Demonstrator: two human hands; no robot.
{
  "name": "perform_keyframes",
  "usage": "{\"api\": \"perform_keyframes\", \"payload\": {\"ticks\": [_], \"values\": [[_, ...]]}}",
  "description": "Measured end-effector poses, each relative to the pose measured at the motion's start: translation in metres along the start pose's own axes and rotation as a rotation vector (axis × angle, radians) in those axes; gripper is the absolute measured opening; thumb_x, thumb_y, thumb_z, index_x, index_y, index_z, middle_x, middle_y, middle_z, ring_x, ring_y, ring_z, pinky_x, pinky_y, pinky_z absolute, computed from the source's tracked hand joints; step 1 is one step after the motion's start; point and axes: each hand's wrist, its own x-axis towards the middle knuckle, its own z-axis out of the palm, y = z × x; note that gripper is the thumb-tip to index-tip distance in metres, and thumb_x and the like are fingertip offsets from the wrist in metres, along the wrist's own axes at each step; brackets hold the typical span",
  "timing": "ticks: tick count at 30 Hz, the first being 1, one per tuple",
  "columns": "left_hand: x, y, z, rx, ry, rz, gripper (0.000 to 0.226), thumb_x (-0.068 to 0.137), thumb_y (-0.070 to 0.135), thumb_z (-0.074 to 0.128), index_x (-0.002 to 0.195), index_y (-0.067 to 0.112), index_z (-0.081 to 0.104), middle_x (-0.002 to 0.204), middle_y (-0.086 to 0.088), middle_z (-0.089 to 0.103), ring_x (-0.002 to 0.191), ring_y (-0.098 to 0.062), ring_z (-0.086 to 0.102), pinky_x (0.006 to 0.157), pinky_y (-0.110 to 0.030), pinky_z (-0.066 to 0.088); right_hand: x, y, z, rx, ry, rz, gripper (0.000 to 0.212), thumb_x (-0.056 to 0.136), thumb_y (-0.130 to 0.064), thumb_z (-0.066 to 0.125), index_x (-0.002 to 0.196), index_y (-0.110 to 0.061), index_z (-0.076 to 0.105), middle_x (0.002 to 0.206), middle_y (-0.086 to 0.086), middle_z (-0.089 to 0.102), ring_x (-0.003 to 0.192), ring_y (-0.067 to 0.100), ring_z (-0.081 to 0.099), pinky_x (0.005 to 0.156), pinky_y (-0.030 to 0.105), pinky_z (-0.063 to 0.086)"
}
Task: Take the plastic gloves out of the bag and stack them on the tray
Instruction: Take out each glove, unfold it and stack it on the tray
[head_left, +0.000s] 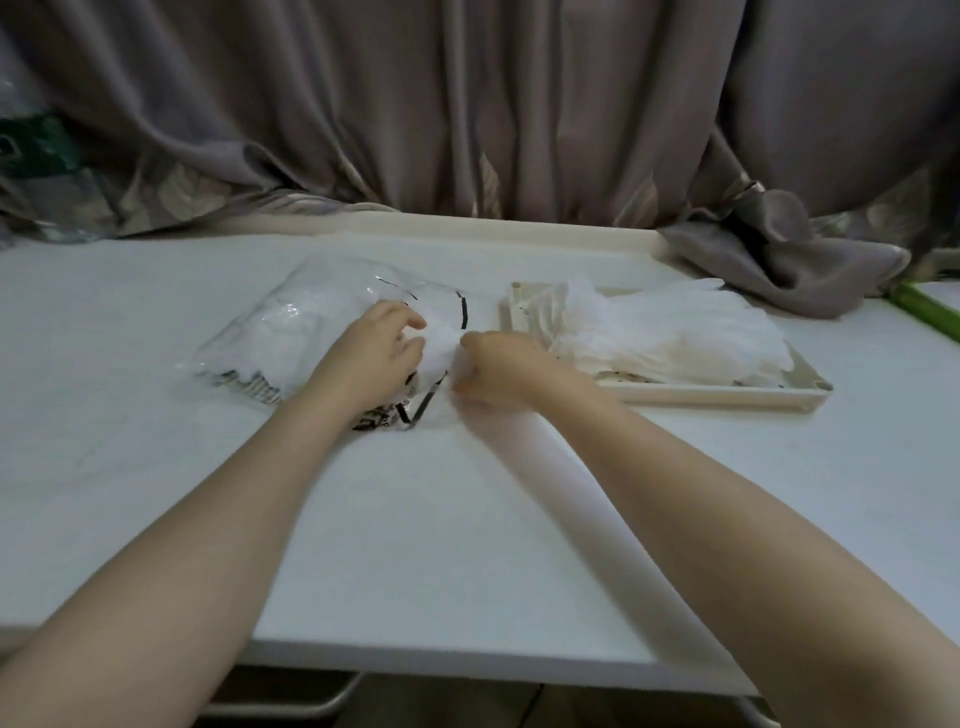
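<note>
Two bare hands met at the open mouth of the clear crinkled plastic bag (291, 332), which lay flat on the white surface (415, 519) and was the landmark for everything else. The left hand (371, 345) rested on the bag's mouth end with its fingers curled, the tips touching a thin translucent white plastic glove (439, 340) that stuck out of the opening. The right hand (496, 366), just right of the bag, had its grip closed in a pinch on that same glove; its fingertips were blurred. More white gloves still filled the bag. Right of the bag, close beside its mouth, sat the shallow cream rectangular plastic tray (727, 397), carrying a loose stack of translucent white gloves (670, 332) whose fingers pointed away from the bag. Behind the bag hung a grey-mauve curtain (493, 104), one fold spilling onto the surface beyond the tray.
</note>
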Motion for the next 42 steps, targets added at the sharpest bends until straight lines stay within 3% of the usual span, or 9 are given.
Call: {"api": "perform_keyframes", "payload": {"ticks": [5,10,15,19,23,29,34,38,42], "values": [[-0.001,-0.007,0.003,0.106,-0.192,0.003,0.058,0.076,0.044,0.071,0.124,0.017,0.053,0.131,0.004,0.047,0.115,-0.016,0.051,0.103,-0.036,0.036,0.009,0.004,0.015,0.054,0.149,0.074,0.035,0.089,-0.026,0.053,0.120,-0.011,0.055,0.116,0.008,0.062,0.112,0.030,0.053,0.093,0.034,0.034],[0.003,-0.009,0.001,0.049,-0.011,0.056,0.015,0.087,0.020,0.062,0.092,0.007,0.065,0.110,-0.004,0.060,0.102,-0.022,0.056,0.089,-0.033,0.043,0.011,0.007,0.016,0.169,0.214,0.111,0.017,0.091,-0.019,0.053,0.100,-0.013,0.065,0.101,0.006,0.068,0.101,0.027,0.057,0.086,0.032,0.038],[-0.002,0.009,-0.011,-0.491,0.205,-0.136,0.019,0.093,0.015,0.053,0.075,0.017,0.057,0.074,0.002,0.055,0.069,-0.012,0.049,0.058,-0.011,0.037,0.001,0.017,-0.004,0.874,0.286,0.152,0.018,0.087,-0.018,0.062,0.072,-0.018,0.054,0.064,-0.008,0.048,0.054,0.004,0.044,0.050,0.017,0.032],[-0.004,0.021,-0.016,-0.895,0.158,-0.174,0.031,0.099,0.013,0.041,0.071,0.012,0.053,0.069,0.004,0.061,0.072,-0.011,0.059,0.071,-0.017,0.049,-0.006,0.023,-0.012,1.424,0.255,0.103,0.024,0.096,-0.025,0.050,0.075,-0.013,0.055,0.078,0.004,0.059,0.071,0.013,0.056,0.068,0.022,0.043],[-0.002,0.039,-0.011,-1.104,0.070,-0.196,0.031,0.102,0.017,0.034,0.084,0.012,0.058,0.083,-0.003,0.067,0.079,-0.014,0.066,0.079,-0.027,0.054,-0.018,0.017,-0.025,1.713,0.296,0.094,0.026,0.102,-0.025,0.035,0.080,-0.015,0.042,0.055,-0.001,0.049,0.049,0.010,0.050,0.049,0.017,0.045],[0.003,0.049,-0.004,-0.993,-0.071,-0.087,0.062,0.079,0.067,0.053,0.103,0.011,0.055,0.092,-0.003,0.059,0.085,-0.009,0.058,0.085,-0.021,0.047,-0.024,0.016,-0.045,1.977,0.267,0.069,0.034,0.104,-0.025,0.030,0.071,-0.016,0.035,0.047,-0.005,0.032,0.038,0.007,0.028,0.037,0.016,0.026],[0.001,0.039,0.004,-0.807,-0.251,-0.021,0.043,0.073,0.032,0.073,0.113,0.025,0.058,0.106,0.006,0.065,0.096,-0.010,0.063,0.087,-0.029,0.049,-0.029,0.020,-0.052,2.290,0.167,0.011,0.039,0.104,-0.030,0.026,0.067,-0.015,0.031,0.044,-0.004,0.029,0.030,0.005,0.021,0.031,0.014,0.017],[-0.009,0.041,0.000,-0.649,-0.189,-0.048,0.014,0.088,0.015,0.063,0.075,0.008,0.060,0.063,0.012,0.058,0.060,-0.001,0.052,0.061,-0.019,0.040,-0.032,0.025,-0.056,2.395,0.245,0.090,0.043,0.103,-0.032,0.028,0.064,-0.014,0.030,0.043,-0.004,0.027,0.028,0.006,0.021,0.030,0.013,0.016],[-0.010,0.049,-0.011,-0.785,-0.156,-0.062,0.015,0.088,0.008,0.061,0.075,0.000,0.057,0.060,0.003,0.053,0.050,-0.002,0.049,0.050,-0.013,0.039,-0.039,0.047,-0.055,2.354,0.403,0.365,0.047,0.101,-0.034,0.036,0.059,-0.015,0.032,0.042,-0.006,0.028,0.035,0.008,0.025,0.044,0.015,0.026]]}}
